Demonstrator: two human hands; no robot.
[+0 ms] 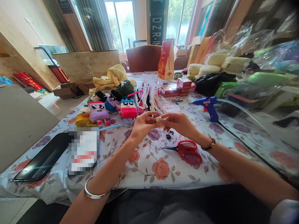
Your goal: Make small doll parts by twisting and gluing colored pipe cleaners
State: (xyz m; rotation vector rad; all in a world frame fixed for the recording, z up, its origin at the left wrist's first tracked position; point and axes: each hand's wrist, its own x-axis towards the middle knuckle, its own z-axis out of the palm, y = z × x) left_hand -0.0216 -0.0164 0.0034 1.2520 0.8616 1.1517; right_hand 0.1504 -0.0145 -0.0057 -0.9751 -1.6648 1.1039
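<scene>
we pinch a small, cream-white piece with our left hand and right hand, each grip closed on it. it looks short, above the flowery desk. we read "dzr" on a dark sign behind.

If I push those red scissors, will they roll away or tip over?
Probably neither: the scissors lie flat on the tablecloth, so they'd more likely slide. The narrow blades look like metal, so they'd likely stay stiff. Big red handle loops might make them easy to lift.
</scene>
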